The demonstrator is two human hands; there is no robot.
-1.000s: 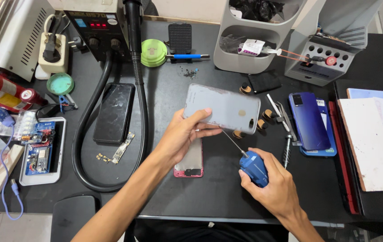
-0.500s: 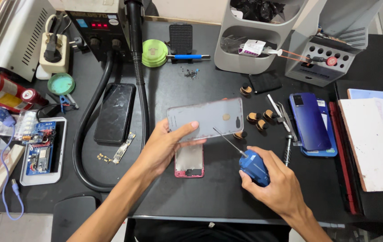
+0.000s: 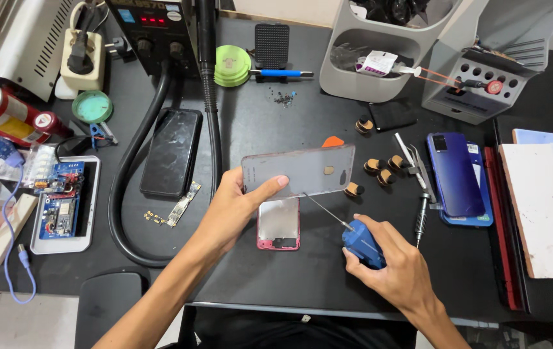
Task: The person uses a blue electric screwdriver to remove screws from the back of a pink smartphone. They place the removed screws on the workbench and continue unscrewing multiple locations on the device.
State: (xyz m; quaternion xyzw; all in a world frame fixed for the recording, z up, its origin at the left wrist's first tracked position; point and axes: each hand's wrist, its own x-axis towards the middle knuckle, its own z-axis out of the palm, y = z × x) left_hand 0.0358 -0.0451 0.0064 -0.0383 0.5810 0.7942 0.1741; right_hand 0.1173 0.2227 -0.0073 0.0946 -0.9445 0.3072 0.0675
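Observation:
My left hand [image 3: 237, 205] holds a grey phone back cover [image 3: 302, 169] by its left end, lifted on edge above the black table. Under it lies a small pink-framed phone [image 3: 279, 223], flat on the table. My right hand [image 3: 389, 265] grips a blue-handled screwdriver [image 3: 361, 242]; its thin shaft points up and left toward the cover's lower edge. Several small round brown-capped pieces [image 3: 380, 169] sit just right of the cover.
A black phone [image 3: 172, 152] and a thick black hose [image 3: 127, 194] lie to the left. A blue phone [image 3: 455, 174] and tweezers [image 3: 418, 165] lie to the right. Circuit boards in a white tray [image 3: 62, 200], a hot-air station [image 3: 153, 22], a green tape roll [image 3: 231, 64] and grey tool holders [image 3: 418, 52] ring the back.
My left hand has turned the grey back cover from flat-facing to lying lengthwise on edge, lowering it slightly. The right hand with the screwdriver has stayed almost in place.

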